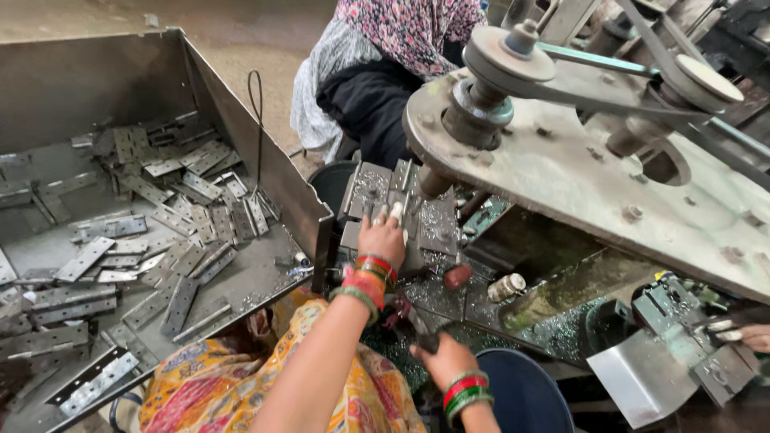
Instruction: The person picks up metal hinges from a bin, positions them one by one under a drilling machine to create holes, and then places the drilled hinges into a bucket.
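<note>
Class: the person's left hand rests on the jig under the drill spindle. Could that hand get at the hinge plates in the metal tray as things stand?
Probably yes. The left hand sits beside the metal tray, whose top is open, and the hinge plates lie loose inside; only the tray's side wall stands between.

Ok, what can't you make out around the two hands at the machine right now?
Head view only:
- Left hand: what its fingers press on the fixture, hidden beneath the hand itself.
- Right hand: the dark handle it grips, mostly covered.
- Drill tip: hidden behind the spindle plate.
- Metal bin: cut off at the left edge.
</note>
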